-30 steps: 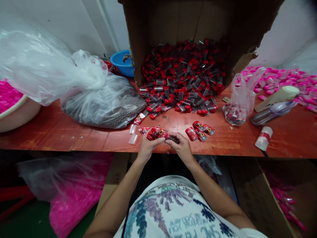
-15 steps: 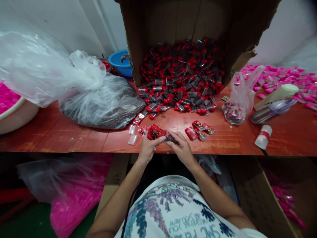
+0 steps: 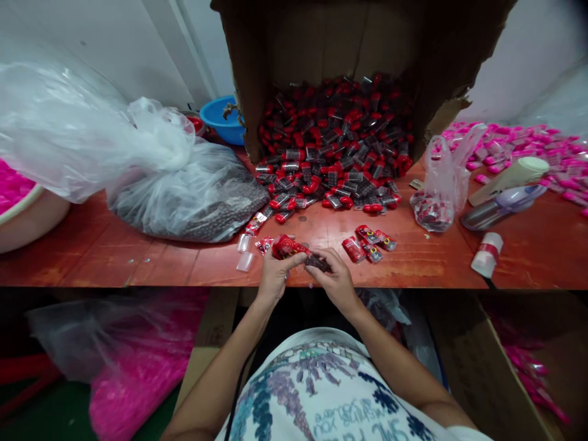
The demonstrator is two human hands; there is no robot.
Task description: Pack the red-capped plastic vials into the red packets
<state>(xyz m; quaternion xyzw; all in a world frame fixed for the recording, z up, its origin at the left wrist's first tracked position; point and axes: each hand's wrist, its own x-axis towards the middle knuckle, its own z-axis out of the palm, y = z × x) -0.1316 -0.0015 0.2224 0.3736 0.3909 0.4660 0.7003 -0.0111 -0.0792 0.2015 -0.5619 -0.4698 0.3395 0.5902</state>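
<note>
Near the table's front edge, my left hand [image 3: 275, 271] is closed around a red printed packet [image 3: 289, 246], possibly more than one. My right hand [image 3: 337, 274] pinches a small dark brown piece [image 3: 320, 263] whose left end meets the packet. Whether that piece is inside the packet is hidden by my fingers. Beside my left hand lie small red wrappers [image 3: 264, 245] and clear plastic pieces [image 3: 245, 261]. Right of my hands rests a small group of flat red packets [image 3: 366, 244]. Behind, many red-capped clear containers [image 3: 337, 165] spill from a cardboard box [image 3: 248, 92].
A knotted clear bag of dark pieces [image 3: 197, 202] lies left, near a white tub [image 3: 50, 214] and blue basin [image 3: 225, 119]. At right are a small plastic bag [image 3: 436, 208], two bottles [image 3: 500, 205], a white roll [image 3: 487, 254] and pink items [image 3: 523, 147].
The dark piece has tilted a little and shows more beyond my right fingers. My left hand keeps its hold on the red packet. The view has shifted slightly.
</note>
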